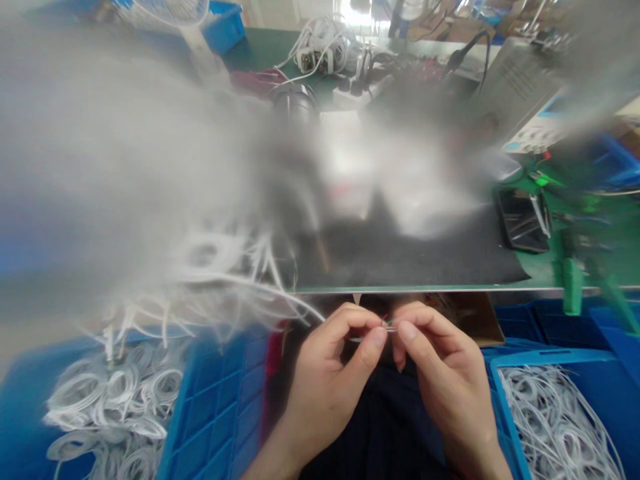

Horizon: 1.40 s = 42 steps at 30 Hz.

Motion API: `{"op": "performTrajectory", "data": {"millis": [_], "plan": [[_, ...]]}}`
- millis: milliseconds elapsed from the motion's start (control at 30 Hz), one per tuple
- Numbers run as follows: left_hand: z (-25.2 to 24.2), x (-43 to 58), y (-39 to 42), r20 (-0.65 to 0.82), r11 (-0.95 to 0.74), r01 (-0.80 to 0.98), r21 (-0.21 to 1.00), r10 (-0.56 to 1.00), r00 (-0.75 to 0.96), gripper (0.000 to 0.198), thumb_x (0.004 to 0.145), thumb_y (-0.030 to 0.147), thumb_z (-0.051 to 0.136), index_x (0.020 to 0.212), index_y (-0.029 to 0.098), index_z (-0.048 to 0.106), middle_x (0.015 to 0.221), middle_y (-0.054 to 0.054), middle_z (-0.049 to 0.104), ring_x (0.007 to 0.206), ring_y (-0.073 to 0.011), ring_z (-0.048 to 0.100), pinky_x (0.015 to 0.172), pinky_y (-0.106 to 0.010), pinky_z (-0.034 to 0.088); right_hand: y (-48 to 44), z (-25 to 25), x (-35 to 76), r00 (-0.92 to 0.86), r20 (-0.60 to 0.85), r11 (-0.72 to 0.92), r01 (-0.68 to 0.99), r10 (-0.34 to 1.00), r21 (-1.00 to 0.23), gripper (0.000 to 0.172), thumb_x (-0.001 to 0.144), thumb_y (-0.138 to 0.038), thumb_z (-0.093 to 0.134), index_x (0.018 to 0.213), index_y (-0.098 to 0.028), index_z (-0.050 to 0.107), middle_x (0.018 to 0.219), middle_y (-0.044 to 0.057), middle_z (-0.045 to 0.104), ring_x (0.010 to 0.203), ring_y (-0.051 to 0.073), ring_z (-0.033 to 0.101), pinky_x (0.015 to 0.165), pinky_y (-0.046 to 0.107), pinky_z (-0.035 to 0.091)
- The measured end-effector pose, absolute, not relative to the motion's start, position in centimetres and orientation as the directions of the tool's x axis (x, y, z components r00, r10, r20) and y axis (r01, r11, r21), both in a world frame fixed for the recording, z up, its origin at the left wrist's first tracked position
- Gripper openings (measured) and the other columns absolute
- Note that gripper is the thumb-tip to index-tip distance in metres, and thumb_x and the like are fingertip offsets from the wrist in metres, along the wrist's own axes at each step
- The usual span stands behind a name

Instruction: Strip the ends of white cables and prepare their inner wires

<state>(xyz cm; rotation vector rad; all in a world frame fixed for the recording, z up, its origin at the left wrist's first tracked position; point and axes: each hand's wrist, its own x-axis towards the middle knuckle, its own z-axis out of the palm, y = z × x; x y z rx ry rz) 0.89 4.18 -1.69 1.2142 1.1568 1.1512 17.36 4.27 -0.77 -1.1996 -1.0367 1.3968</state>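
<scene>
Both hands meet just in front of the table's front edge, fingertips almost touching. My left hand is closed in a pinch on the end of a white cable, which runs off to the left toward a pile of similar cables. My right hand also pinches at this cable end, thumb against forefinger. Thin coloured wires, red and green among them, show between the fingertips. Their exact number and tips are too small to make out.
White coiled cables fill a blue bin at left and another blue bin at right. A black mat lies on the green table. A black tray and a green clamp sit at right. Large blurred patches hide much of the tabletop.
</scene>
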Motion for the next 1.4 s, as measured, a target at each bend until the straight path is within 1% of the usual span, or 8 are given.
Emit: {"op": "performTrajectory", "data": {"millis": [167,333,633,900,967,1167,1267,1400], "plan": [[-1.69,0.84,4.27,-0.014,0.016,-0.039,0.999,0.998,0.055,0.01,0.107,0.019,0.067,0.102,0.026,0.073,0.101,0.001,0.07,0.095,-0.0156,0.069,0.086,-0.027,0.054,4.1,-1.15,17.46,-0.061,-0.159,-0.169,-0.21,0.985,-0.963,0.014,0.108,-0.033,0.071,0.097,-0.025,0.075,0.081,-0.003,0.062,0.072,0.012,0.057,0.068,0.023,0.048],[-1.74,0.87,4.23,0.016,-0.013,-0.037,0.999,0.997,0.077,0.011,0.106,0.017,0.068,0.1,0.025,0.072,0.099,0.0,0.069,0.093,-0.0154,0.068,0.083,-0.026,0.053,4.19,-0.92,17.48,-0.062,-0.145,-0.155,-0.195,0.987,-0.969,0.013,0.106,-0.031,0.074,0.095,-0.024,0.074,0.084,-0.003,0.062,0.075,0.012,0.057,0.071,0.023,0.049],[-1.83,0.66,4.36,0.03,-0.025,-0.061,0.998,0.997,0.074,0.011,0.106,0.018,0.068,0.1,0.024,0.074,0.1,-0.001,0.071,0.095,-0.0163,0.069,0.085,-0.026,0.053,4.39,-1.6,17.52,-0.115,-0.202,-0.229,-0.321,0.973,-0.919,0.01,0.105,-0.029,0.074,0.096,-0.023,0.076,0.086,-0.002,0.063,0.07,0.011,0.057,0.065,0.025,0.047],[-1.75,0.79,4.48,0.021,-0.015,-0.1,0.995,0.998,0.059,0.013,0.106,0.017,0.068,0.099,0.025,0.076,0.098,0.001,0.071,0.094,-0.0142,0.068,0.085,-0.023,0.054,4.68,-1.31,17.19,-0.165,-0.261,-0.308,-0.452,0.951,-0.837,0.012,0.1,-0.03,0.077,0.093,-0.02,0.075,0.074,-0.003,0.06,0.064,0.011,0.052,0.064,0.025,0.044],[-1.73,0.74,4.5,0.014,-0.008,-0.104,0.995,0.998,0.056,0.013,0.106,0.017,0.069,0.099,0.026,0.076,0.098,0.001,0.071,0.093,-0.0138,0.068,0.084,-0.023,0.053,4.58,-1.37,17.22,-0.158,-0.246,-0.291,-0.442,0.956,-0.848,0.012,0.1,-0.03,0.077,0.093,-0.02,0.075,0.076,-0.003,0.061,0.063,0.01,0.052,0.063,0.025,0.044],[-1.77,0.63,4.6,-0.006,0.012,-0.11,0.994,0.998,0.06,0.012,0.105,0.018,0.07,0.098,0.025,0.076,0.096,0.001,0.07,0.091,-0.0139,0.067,0.083,-0.023,0.053,4.18,-1.62,17.19,-0.092,-0.154,-0.175,-0.311,0.984,-0.934,0.003,0.103,-0.025,0.077,0.101,-0.026,0.076,0.099,-0.002,0.064,0.074,0.01,0.058,0.068,0.022,0.048],[-1.84,0.54,4.62,-0.008,0.015,-0.124,0.992,0.998,0.057,0.012,0.105,0.019,0.07,0.098,0.025,0.076,0.097,0.001,0.07,0.093,-0.0145,0.067,0.083,-0.023,0.053,4.32,-1.48,17.03,-0.084,-0.108,-0.126,-0.248,0.991,-0.96,0.005,0.102,-0.023,0.077,0.101,-0.028,0.076,0.1,-0.002,0.064,0.075,0.01,0.057,0.067,0.022,0.048],[-1.89,0.35,4.61,-0.009,0.016,-0.115,0.993,0.998,0.062,0.011,0.105,0.018,0.07,0.097,0.023,0.077,0.096,-0.001,0.07,0.091,-0.0154,0.066,0.082,-0.024,0.052,4.7,-1.06,16.82,-0.039,-0.025,-0.028,-0.084,0.999,-0.996,0.007,0.102,-0.021,0.078,0.1,-0.028,0.078,0.097,0.0,0.065,0.082,0.014,0.062,0.069,0.025,0.048]]}}
